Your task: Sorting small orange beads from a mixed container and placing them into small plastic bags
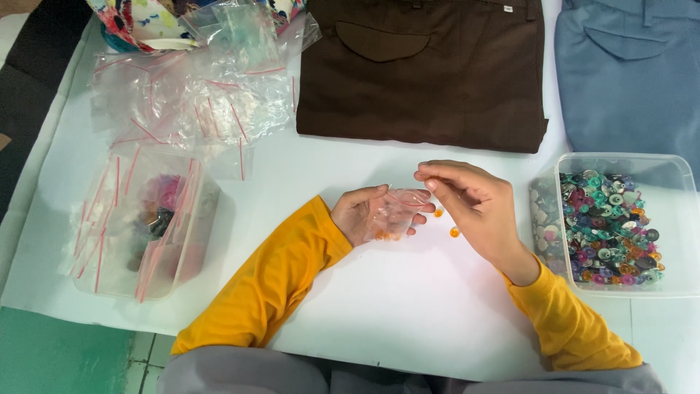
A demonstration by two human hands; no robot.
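Two hands: meet above the white table (408,314), just left of the clear tub of buttons (620,226).
Left hand (361,213): cradles a small clear bag (394,213).
Right hand (474,201): fingertips pinched at the bag's mouth.
Orange beads (454,232): on the table, between bag and tub.

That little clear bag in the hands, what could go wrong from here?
The small clear bag sits loosely in the left hand, so the orange buttons inside might spill. Two loose orange buttons lie on the white table by the right hand; a sweep of the wrist could scatter them.
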